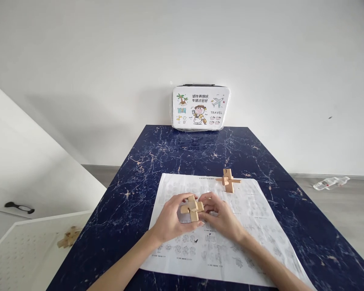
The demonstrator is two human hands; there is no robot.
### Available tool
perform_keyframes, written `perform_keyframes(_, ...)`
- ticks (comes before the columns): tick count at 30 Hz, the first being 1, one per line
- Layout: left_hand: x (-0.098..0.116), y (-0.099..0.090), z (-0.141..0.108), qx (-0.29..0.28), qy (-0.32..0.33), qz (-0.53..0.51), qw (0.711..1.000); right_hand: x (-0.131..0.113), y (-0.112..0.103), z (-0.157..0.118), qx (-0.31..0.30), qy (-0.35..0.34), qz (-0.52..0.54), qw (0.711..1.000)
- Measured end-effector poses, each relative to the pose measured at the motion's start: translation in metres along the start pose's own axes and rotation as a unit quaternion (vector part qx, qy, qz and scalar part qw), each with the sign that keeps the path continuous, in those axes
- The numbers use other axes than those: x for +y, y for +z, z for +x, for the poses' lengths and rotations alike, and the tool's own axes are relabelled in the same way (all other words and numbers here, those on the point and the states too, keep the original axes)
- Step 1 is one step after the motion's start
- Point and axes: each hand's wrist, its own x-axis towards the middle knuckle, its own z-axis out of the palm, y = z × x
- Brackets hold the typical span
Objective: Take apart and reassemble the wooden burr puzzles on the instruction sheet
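A pale wooden interlocking puzzle (193,207), made of crossed bars, is held up over the middle of the printed sheet (230,242). My left hand (172,220) is wrapped round it, thumb below and fingers above. From the other side, my right hand (220,216) is curled with its fingertips at the puzzle's right end; part of that contact is hidden. Beyond my right hand, a second wooden puzzle (228,182), cross-shaped with a dark mark on one piece, rests at the sheet's far edge.
The sheet lies on a dark blue marbled table (133,182). A white cartoon-printed case (201,108) leans on the wall at the back. Down on the left, a white perforated basket (27,246) holds several wooden pieces (69,237). A clear plastic bottle (330,183) lies on the floor at right.
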Motion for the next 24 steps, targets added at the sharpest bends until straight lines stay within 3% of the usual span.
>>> perform_keyframes(7,-0.002,0.0,0.002,-0.035,-0.05,0.02,0.998,0.007,-0.005,-0.003,-0.049,-0.075,-0.109,0.99)
perform_keyframes(11,-0.001,-0.001,0.002,-0.042,-0.05,0.032,0.997,0.009,-0.006,-0.003,-0.047,-0.098,-0.133,0.985)
perform_keyframes(15,-0.001,-0.003,0.001,-0.039,-0.041,0.029,0.998,-0.004,-0.008,-0.002,-0.059,-0.068,-0.117,0.989)
perform_keyframes(20,-0.001,-0.007,0.003,-0.015,-0.032,0.04,0.999,-0.015,-0.017,-0.001,-0.139,-0.058,-0.053,0.987)
perform_keyframes(24,0.0,-0.006,0.004,-0.011,-0.031,0.039,0.999,-0.008,-0.014,0.003,-0.097,-0.065,-0.035,0.993)
